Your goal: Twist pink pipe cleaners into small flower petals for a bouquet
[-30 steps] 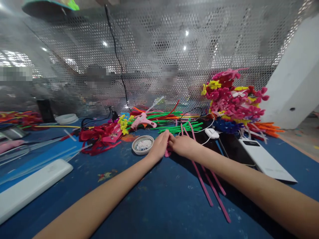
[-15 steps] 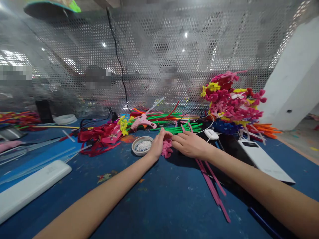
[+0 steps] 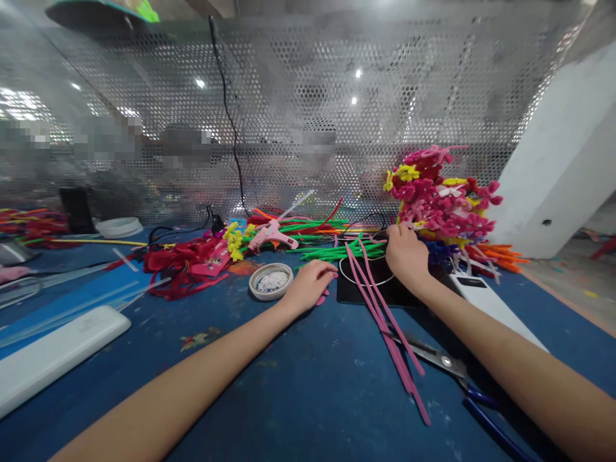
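My left hand (image 3: 310, 285) lies low over the table with its fingers curled around a pink pipe-cleaner flower (image 3: 323, 298), mostly hidden beneath it. Just left of that hand stands a round dish of small white beads (image 3: 272, 281). My right hand (image 3: 408, 256) is at the near edge of a large bunch of pipe-cleaner flowers (image 3: 445, 199), its fingers bent and closed; what they hold, if anything, is hidden. Several loose pink pipe cleaners (image 3: 385, 314) lie between my forearms. Dark-blue-handled scissors (image 3: 447, 362) rest partly under my right forearm.
Behind the dish lie a pink glue gun (image 3: 273, 237), green pipe cleaners (image 3: 344, 249) and yellow flowers (image 3: 234, 240). Red ribbons (image 3: 180, 263) and a white power bank (image 3: 62, 356) are on the left. A white device (image 3: 500, 311) sits right. A perforated metal panel (image 3: 308, 115) stands behind.
My right hand has left the pink flower and moved right to the flower bunch, uncovering the pink pipe cleaners and scissors. My left hand has lowered over the flower.
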`<state>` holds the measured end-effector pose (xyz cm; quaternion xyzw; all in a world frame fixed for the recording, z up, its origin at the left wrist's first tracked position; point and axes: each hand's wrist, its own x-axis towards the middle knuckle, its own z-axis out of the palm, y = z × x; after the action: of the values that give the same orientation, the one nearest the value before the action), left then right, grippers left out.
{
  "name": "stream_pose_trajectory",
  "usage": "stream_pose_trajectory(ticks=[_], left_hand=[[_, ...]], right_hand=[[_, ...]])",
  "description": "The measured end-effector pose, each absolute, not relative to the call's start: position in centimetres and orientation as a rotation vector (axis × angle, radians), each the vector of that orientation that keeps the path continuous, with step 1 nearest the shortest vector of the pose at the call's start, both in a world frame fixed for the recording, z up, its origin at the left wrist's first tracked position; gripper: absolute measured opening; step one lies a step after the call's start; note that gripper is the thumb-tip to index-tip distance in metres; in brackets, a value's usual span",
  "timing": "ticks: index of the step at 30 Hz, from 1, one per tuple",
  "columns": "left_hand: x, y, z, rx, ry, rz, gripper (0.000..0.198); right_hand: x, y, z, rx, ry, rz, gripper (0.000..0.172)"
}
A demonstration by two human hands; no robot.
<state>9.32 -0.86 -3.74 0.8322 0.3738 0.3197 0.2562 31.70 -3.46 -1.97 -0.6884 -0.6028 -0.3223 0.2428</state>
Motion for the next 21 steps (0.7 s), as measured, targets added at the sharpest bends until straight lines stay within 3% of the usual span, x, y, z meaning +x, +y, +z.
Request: stream_pose_trajectory(ticks=[8, 21], left_hand=[[9.5, -2.4, -3.7, 2.68, 1.126, 0.685, 0.021], [9.5, -2.7, -3.3, 2.865, 1.205, 0.619, 0.009]], right_hand=[[29.8, -3.8, -2.0, -1.908, -1.748, -0.747, 0.02], [28.6, -3.4, -4.3, -1.849, -2.043, -0.452, 0.014]])
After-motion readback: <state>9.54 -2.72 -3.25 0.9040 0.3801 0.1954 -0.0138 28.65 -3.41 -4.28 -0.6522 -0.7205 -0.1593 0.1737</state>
